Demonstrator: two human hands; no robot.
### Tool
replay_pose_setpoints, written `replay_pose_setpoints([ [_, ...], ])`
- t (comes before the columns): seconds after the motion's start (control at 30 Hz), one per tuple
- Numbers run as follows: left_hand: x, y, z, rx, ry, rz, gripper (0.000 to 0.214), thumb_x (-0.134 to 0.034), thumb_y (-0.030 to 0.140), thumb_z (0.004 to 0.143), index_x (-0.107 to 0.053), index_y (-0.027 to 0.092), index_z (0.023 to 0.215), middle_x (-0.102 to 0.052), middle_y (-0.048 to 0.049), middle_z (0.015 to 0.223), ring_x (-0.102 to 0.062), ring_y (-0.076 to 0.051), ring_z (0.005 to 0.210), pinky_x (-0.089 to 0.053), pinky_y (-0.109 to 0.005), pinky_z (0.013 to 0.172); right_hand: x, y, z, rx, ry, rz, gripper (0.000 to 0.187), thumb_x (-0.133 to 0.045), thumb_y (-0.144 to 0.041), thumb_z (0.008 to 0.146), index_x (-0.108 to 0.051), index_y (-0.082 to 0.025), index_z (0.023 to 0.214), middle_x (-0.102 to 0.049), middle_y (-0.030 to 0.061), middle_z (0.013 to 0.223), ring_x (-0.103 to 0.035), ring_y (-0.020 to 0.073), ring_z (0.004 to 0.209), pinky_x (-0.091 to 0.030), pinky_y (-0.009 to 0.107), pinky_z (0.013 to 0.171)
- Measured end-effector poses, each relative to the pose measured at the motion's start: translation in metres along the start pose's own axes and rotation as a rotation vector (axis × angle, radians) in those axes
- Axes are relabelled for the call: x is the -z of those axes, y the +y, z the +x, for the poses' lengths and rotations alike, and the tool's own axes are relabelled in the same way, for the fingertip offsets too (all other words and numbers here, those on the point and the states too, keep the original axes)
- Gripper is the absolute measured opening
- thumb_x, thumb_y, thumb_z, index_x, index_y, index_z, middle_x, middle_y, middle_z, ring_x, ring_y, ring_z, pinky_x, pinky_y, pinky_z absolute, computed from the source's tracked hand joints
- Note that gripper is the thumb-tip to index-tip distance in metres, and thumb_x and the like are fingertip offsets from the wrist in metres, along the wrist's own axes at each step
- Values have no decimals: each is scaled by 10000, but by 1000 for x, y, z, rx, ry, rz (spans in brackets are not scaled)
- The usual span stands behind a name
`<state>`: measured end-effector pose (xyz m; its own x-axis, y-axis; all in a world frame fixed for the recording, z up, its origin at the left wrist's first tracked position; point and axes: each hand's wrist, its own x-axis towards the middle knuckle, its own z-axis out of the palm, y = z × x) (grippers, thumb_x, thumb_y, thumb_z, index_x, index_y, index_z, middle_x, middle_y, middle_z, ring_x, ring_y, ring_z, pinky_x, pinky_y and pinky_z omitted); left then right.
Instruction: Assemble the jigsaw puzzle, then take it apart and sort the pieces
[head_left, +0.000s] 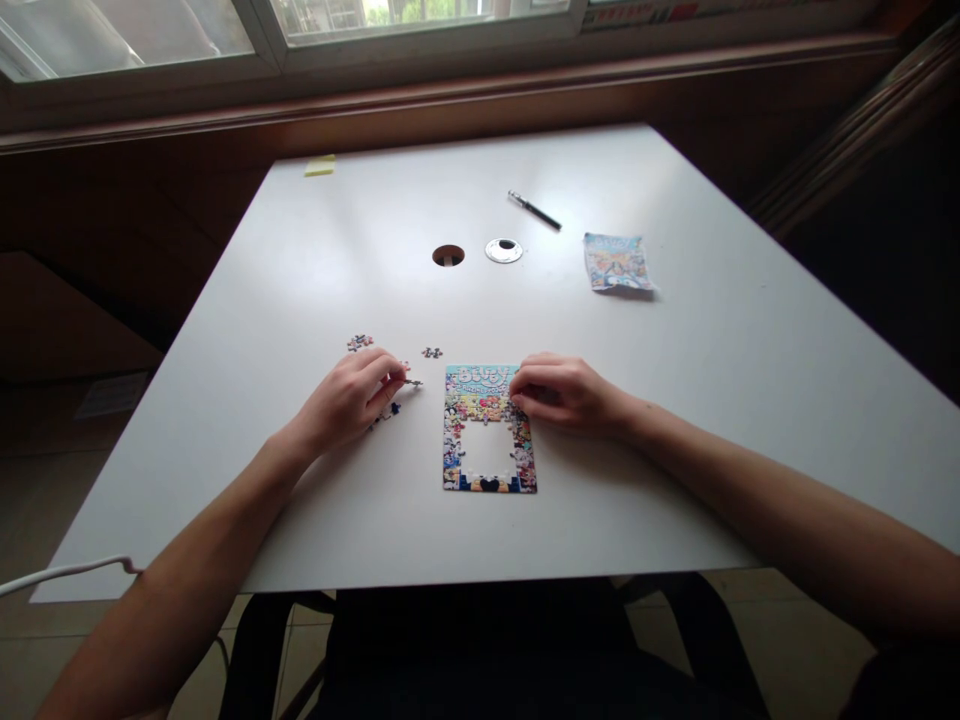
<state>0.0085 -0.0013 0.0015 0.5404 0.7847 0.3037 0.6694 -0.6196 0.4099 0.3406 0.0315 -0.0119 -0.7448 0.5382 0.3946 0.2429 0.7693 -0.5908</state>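
Note:
A jigsaw puzzle [453,440] lies flat on the white table, its upper part and border joined around a white gap in the middle. "Bluey" is printed along its top. My left hand [349,395], to the left of the puzzle, pinches a small puzzle piece [413,383] between thumb and fingertips. My right hand [566,393] rests at the puzzle's upper right edge with curled fingers gripping it; the fingertips partly cover that edge. Loose puzzle pieces [359,342] lie beyond my left hand, with a joined cluster [432,352] nearer the puzzle. More pieces [390,410] are partly hidden beside my left fingers.
A crumpled printed packet [616,262] lies at the back right of the white table [637,530]. Near it are a black pen [535,210] and a round silver cover [503,250] beside a cable hole [448,256]. A yellow sticky note [320,165] is at the far left.

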Motion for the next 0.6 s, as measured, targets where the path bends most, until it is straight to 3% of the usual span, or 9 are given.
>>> replay_pose_setpoints([
  [0.6,0,1,0,0,0,14,111,-496,226,992,-588,179,952,-666,-78,981,-619,-196,931,-488,-342,858,0,0,0,-1,-14,-9,83,-584,-177,909,-638,-176,846,-630,38,757,-541,147,690,-450,291,696],
])
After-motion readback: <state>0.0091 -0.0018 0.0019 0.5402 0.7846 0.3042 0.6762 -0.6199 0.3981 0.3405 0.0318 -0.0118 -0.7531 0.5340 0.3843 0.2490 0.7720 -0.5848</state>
